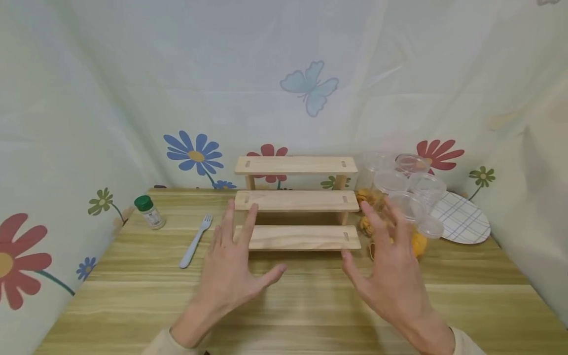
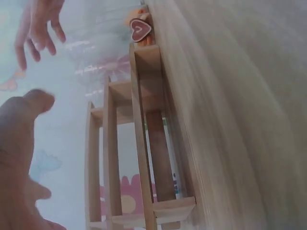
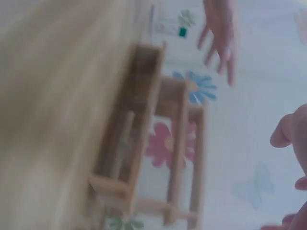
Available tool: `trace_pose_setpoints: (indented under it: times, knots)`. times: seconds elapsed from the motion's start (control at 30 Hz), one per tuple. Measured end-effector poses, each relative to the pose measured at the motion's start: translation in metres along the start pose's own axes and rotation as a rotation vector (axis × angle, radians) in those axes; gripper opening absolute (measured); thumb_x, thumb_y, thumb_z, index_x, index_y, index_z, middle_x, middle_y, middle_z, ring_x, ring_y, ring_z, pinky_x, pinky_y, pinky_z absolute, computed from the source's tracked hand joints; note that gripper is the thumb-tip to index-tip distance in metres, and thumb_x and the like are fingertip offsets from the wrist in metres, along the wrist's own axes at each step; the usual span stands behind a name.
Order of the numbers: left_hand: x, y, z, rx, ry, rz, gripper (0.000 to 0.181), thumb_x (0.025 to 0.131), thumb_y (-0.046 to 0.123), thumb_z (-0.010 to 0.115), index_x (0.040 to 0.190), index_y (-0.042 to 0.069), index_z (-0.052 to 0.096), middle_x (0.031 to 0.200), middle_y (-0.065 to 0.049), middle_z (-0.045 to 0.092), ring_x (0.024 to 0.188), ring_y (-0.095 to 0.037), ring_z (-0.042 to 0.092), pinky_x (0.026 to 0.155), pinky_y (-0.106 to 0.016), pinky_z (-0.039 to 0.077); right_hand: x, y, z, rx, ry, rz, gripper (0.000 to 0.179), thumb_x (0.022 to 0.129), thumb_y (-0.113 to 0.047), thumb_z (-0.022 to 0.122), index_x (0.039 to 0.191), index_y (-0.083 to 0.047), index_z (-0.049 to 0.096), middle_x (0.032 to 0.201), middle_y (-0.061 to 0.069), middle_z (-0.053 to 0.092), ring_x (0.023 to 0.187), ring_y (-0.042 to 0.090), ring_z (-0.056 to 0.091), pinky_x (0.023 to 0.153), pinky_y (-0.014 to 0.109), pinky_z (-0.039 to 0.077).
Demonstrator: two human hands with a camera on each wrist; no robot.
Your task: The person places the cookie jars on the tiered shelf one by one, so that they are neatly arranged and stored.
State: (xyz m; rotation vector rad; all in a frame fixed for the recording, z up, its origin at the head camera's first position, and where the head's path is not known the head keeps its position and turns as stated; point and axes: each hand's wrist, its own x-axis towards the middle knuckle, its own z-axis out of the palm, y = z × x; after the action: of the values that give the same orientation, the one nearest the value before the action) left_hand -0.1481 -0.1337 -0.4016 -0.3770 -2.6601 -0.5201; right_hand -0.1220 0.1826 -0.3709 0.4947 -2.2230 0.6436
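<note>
A three-step wooden rack [image 1: 297, 200] stands at the back middle of the table, its front facing me. My left hand [image 1: 230, 271] is spread over the rack's front left corner, thumb pointing inward. On the other side, my right hand [image 1: 390, 276] hovers by the front right corner with fingers apart. Neither hand holds anything. From the left wrist, the rack's boards [image 2: 141, 143] appear on edge, with a brown heart-shaped piece [image 2: 140, 30] past the far end. Both hands and the blurred rack [image 3: 145, 124] also show in the right wrist view.
A green-capped shaker bottle [image 1: 150, 213] and a pale blue fork [image 1: 196, 241] lie to the left, the bottle upright. Clear plastic containers [image 1: 391, 181] cluster at the right beside a checked white plate [image 1: 463, 219]. Yellow-orange items [image 1: 418, 243] sit partly behind my right hand. Printed cloth hangs behind.
</note>
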Motion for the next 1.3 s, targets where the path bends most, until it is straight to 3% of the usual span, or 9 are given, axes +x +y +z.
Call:
trace_pose_setpoints:
  times: [0.2,0.27,0.37,0.43,0.53,0.67,0.9,1.1,1.3]
  knots:
    - [0.011,-0.022,-0.001,-0.311,0.100,-0.122,0.090,0.098,0.051,0.081,0.171,0.018,0.039,0.172,-0.017,0.038,0.147,-0.046,0.052,0.109,-0.070,0.052,0.025,0.031,-0.025,0.144,0.205,-0.025,0.080,0.088,-0.026,0.076,0.159,0.002,0.051,0.158,0.031,0.049,0.145,0.035,0.052,0.119,0.033,0.041]
    - [0.013,-0.031,0.003,-0.399,0.118,-0.164,0.079,0.101,0.043,0.079,0.165,0.013,0.045,0.165,-0.017,0.045,0.143,-0.043,0.055,0.109,-0.066,0.053,0.030,0.042,-0.036,0.171,0.249,-0.001,0.080,0.087,-0.023,0.077,0.158,0.005,0.052,0.156,0.023,0.054,0.142,0.025,0.056,0.117,0.021,0.041]
    - [0.015,-0.043,0.009,-0.499,0.112,-0.225,0.068,0.104,0.035,0.078,0.160,0.011,0.049,0.159,-0.017,0.050,0.139,-0.042,0.057,0.110,-0.061,0.053,0.032,0.055,-0.050,0.250,0.282,0.075,0.078,0.085,-0.006,0.080,0.157,0.005,0.051,0.157,0.006,0.054,0.143,0.014,0.056,0.118,0.020,0.043]
    - [0.016,-0.051,0.013,-0.558,0.090,-0.263,0.063,0.104,0.030,0.078,0.158,0.010,0.052,0.157,-0.017,0.052,0.139,-0.042,0.060,0.112,-0.058,0.054,0.031,0.064,-0.056,0.329,0.308,0.126,0.080,0.082,0.008,0.079,0.156,0.004,0.050,0.156,-0.003,0.053,0.143,0.016,0.057,0.118,0.022,0.044]
    - [0.017,-0.061,0.018,-0.643,0.043,-0.312,0.055,0.107,0.028,0.076,0.153,0.008,0.055,0.156,-0.015,0.055,0.139,-0.040,0.062,0.114,-0.056,0.055,0.026,0.078,-0.060,0.411,0.331,0.196,0.082,0.082,0.019,0.076,0.157,0.001,0.049,0.154,0.003,0.056,0.142,0.022,0.056,0.118,0.023,0.043]
    - [0.019,-0.073,0.026,-0.765,-0.014,-0.352,0.046,0.110,0.025,0.073,0.150,0.008,0.058,0.153,-0.015,0.060,0.138,-0.035,0.065,0.113,-0.046,0.056,0.016,0.099,-0.061,0.399,0.322,0.284,0.081,0.085,0.018,0.077,0.158,-0.003,0.051,0.155,0.004,0.057,0.142,0.023,0.055,0.117,0.021,0.044]
    - [0.018,-0.085,0.038,-0.918,-0.086,-0.415,0.039,0.113,0.020,0.068,0.149,0.008,0.061,0.149,-0.019,0.063,0.134,-0.033,0.064,0.097,-0.027,0.059,-0.007,0.130,-0.055,0.321,0.274,0.458,0.079,0.091,0.013,0.080,0.161,-0.010,0.050,0.152,-0.007,0.056,0.138,0.012,0.055,0.115,0.012,0.043]
    - [0.015,-0.094,0.047,-0.939,-0.078,-0.392,0.032,0.110,0.013,0.070,0.141,0.006,0.069,0.136,-0.020,0.068,0.121,-0.027,0.064,0.093,-0.026,0.061,-0.023,0.146,-0.043,0.380,0.210,0.583,0.078,0.093,0.011,0.082,0.161,-0.011,0.051,0.147,-0.009,0.060,0.131,0.007,0.061,0.107,0.009,0.047]
    - [0.012,-0.101,0.050,-0.940,-0.091,-0.360,0.035,0.108,0.013,0.075,0.142,0.007,0.069,0.124,-0.022,0.074,0.110,-0.021,0.070,0.091,-0.027,0.063,-0.034,0.157,-0.027,0.534,0.180,0.608,0.077,0.088,0.021,0.080,0.156,-0.005,0.054,0.141,-0.007,0.065,0.128,0.007,0.063,0.106,0.010,0.048]
